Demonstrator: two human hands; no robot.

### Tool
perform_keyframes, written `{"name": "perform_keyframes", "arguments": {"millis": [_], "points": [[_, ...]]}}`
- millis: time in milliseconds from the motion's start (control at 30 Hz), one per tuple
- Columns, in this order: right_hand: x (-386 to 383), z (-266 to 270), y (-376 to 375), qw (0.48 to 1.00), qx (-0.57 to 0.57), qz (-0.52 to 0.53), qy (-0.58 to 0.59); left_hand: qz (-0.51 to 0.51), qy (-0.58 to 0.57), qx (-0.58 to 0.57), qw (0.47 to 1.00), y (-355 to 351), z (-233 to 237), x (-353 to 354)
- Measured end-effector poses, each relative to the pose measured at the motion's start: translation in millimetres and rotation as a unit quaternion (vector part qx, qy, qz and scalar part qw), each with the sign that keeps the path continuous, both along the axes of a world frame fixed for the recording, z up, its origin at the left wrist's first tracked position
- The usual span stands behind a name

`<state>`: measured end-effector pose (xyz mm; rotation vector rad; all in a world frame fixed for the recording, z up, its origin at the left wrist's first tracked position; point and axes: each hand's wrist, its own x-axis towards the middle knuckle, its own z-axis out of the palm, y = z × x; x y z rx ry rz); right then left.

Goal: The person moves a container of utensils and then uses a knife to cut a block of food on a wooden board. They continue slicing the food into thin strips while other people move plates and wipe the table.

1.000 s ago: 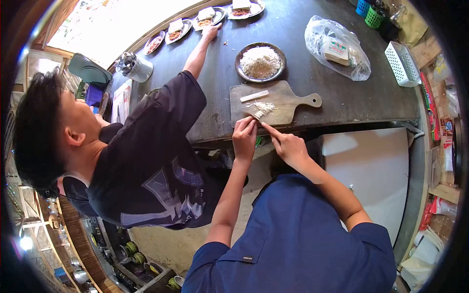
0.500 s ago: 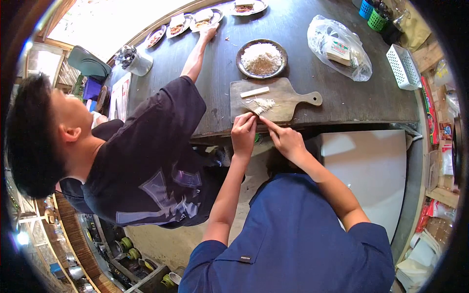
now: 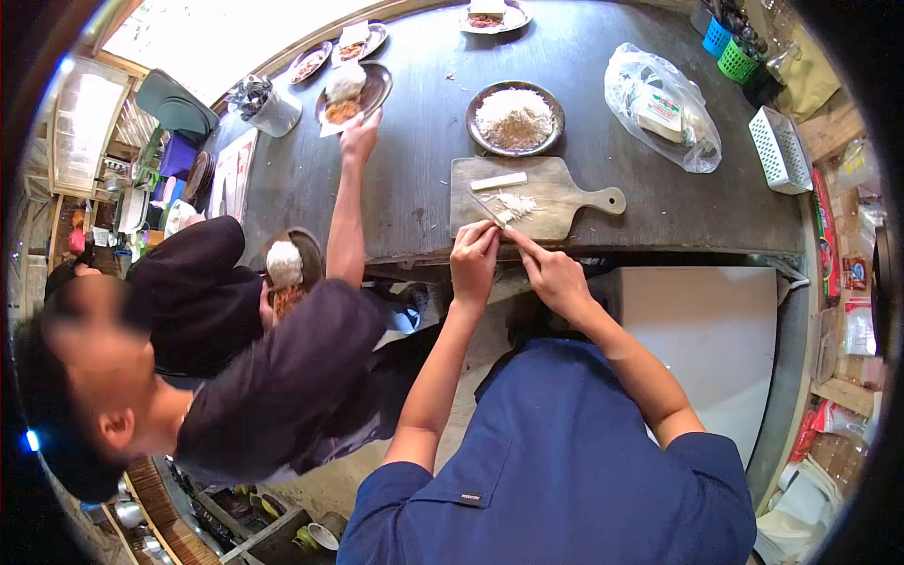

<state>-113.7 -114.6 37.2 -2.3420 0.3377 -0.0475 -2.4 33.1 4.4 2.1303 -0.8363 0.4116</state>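
Observation:
At the near edge of the wooden cutting board [image 3: 556, 212], my right hand [image 3: 557, 282] closes on a knife [image 3: 484, 206], its blade slanting up and left over the board. My left hand [image 3: 474, 259] is pinched close beside the blade, at a small pale food piece [image 3: 506, 217]; the fingertips partly hide it. Thin pale shreds [image 3: 521, 204] lie in a loose heap beyond the blade. Farther up the board rests an uncut pale stick [image 3: 499, 181]. Behind the board stands a dark-rimmed bowl [image 3: 474, 127] heaped with similar pale shreds.
On my left a person in black [image 3: 273, 377] holds one plate [image 3: 379, 87] over the table and another plate [image 3: 303, 243] lower down. More plates of food line the far edge. A plastic bag [image 3: 692, 155] and a white basket [image 3: 780, 151] are at right.
The co-worker has lifted a plate off the far edge, brought it nearer, and turned; a second plate now shows in their other hand. My hands stay at the board with the knife.

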Motion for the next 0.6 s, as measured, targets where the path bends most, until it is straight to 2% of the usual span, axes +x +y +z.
{"name": "perform_keyframes", "arguments": {"millis": [67, 167, 367, 600], "points": [[-6.7, 6.2, 2.9, 1.000, 0.007, -0.001, -0.008, -0.002, 0.011, -0.008, 1.000, 0.8, -0.9, -1.1], [-13.9, 14.4, 4.0, 0.999, 0.017, -0.010, 0.048, 0.007, 0.026, -0.024, 0.999, -1.4, 2.8, -6.1], [7.9, 6.4, -0.1, 0.999, 0.024, 0.000, 0.023, -0.007, 0.036, -0.023, 0.999, 1.4, 6.0, -2.9], [-15.6, 15.7, 4.3, 1.000, 0.013, -0.013, 0.024, 0.014, 0.028, -0.043, 0.999, -0.6, -1.4, -7.4]]}}
